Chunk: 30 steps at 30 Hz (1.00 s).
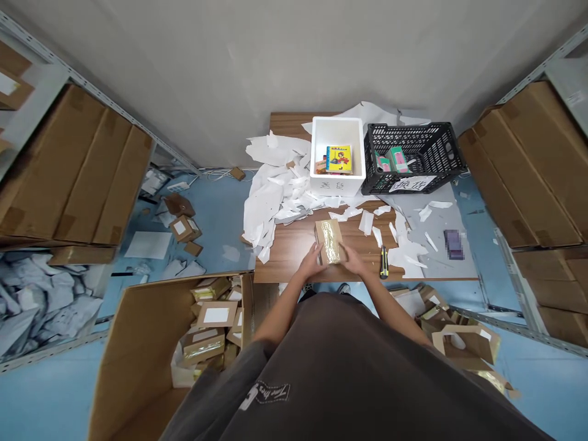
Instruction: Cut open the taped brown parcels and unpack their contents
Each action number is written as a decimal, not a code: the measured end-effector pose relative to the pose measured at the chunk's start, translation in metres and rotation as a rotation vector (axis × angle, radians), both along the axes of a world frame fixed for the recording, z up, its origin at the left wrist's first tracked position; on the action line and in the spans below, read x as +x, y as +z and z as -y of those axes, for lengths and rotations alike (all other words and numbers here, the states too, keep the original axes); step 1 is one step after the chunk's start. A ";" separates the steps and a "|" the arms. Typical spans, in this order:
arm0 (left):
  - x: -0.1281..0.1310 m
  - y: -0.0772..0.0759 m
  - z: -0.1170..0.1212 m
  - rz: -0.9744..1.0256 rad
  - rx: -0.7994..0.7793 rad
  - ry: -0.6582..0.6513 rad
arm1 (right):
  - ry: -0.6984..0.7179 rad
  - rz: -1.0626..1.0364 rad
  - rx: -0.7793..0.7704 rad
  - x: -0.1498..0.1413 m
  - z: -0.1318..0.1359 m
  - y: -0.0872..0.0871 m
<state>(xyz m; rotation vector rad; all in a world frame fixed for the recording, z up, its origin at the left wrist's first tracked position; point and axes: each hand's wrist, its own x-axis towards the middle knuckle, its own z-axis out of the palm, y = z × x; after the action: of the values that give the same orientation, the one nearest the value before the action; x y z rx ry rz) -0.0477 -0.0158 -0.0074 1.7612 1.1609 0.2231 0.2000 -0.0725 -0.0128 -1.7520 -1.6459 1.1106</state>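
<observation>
A small brown cardboard box (329, 239) with shiny clear tape along its top is held at the front of the wooden table (294, 260). My left hand (312, 262) grips its near left side, fingers closed against the cardboard. On the near right side, my right hand (351, 260) holds the same box. A yellow and black utility knife (384, 262) lies on the table just right of my right hand. Torn white paper scraps (366, 222) are scattered beyond and right of the box.
At the back stand a white bin (337, 185) with small books and a black crate (413, 184) with green-pink boxes. Crumpled white paper (261, 208) covers the table's left. A large open carton (138, 343) full of small boxes stands at lower left. Shelves of cartons (78, 171) flank both sides.
</observation>
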 end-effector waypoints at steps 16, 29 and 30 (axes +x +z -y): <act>0.030 0.071 -0.076 -0.187 0.020 0.320 | -0.137 0.243 -0.066 -0.012 -0.104 0.077; -0.001 0.042 0.005 0.085 0.076 0.182 | -0.042 0.063 0.030 -0.017 0.002 0.048; -0.002 0.044 0.000 0.067 0.068 0.225 | -0.064 0.075 0.046 -0.017 -0.004 0.052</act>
<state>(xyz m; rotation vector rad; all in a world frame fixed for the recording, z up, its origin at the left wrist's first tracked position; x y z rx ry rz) -0.0501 -0.0158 0.0371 1.6673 1.3153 0.4580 0.1825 -0.0688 0.0391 -1.8236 -1.6335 0.9820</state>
